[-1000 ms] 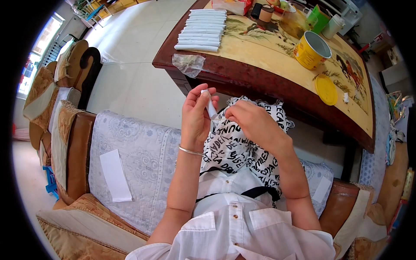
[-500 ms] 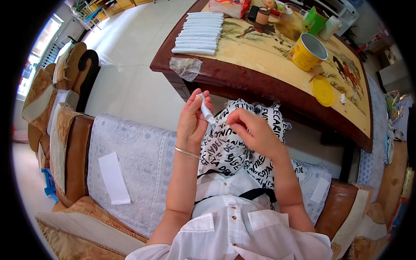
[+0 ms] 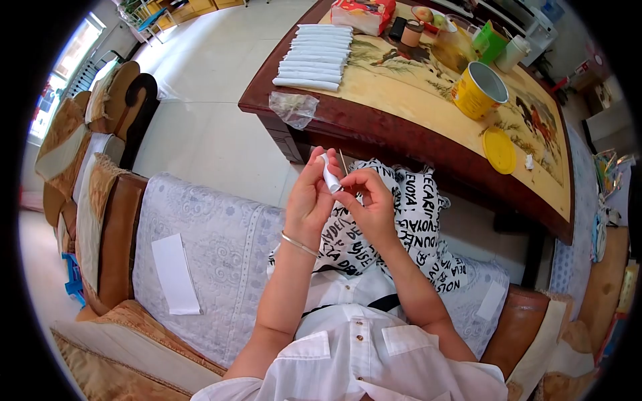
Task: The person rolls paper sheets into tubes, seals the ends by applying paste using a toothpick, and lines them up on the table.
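One white paper roll (image 3: 331, 175) is held in the hands, over the lap: it lies along the fingers of the left hand (image 3: 308, 204), which grasps it. The thumb and forefinger of the right hand (image 3: 370, 206) meet its lower end; I cannot tell whether they pinch the roll. One thin stick (image 3: 342, 160) rises beside those fingers, its lower end hidden.

On the bench (image 3: 414, 93) lies one row of finished-looking rolls (image 3: 313, 60), roughly ten, packed too tightly for an exact count. One clear plastic bag (image 3: 293, 109) rests near the corner, its contents hard to make out. There are also one open yellow can (image 3: 476, 93), one yellow lid (image 3: 499, 150) and one white scrap (image 3: 529, 162). One red-and-white bag (image 3: 362, 15) is cut off at the top. White paper lies in two places on the sofa: left (image 3: 177, 275) and right (image 3: 491, 301).
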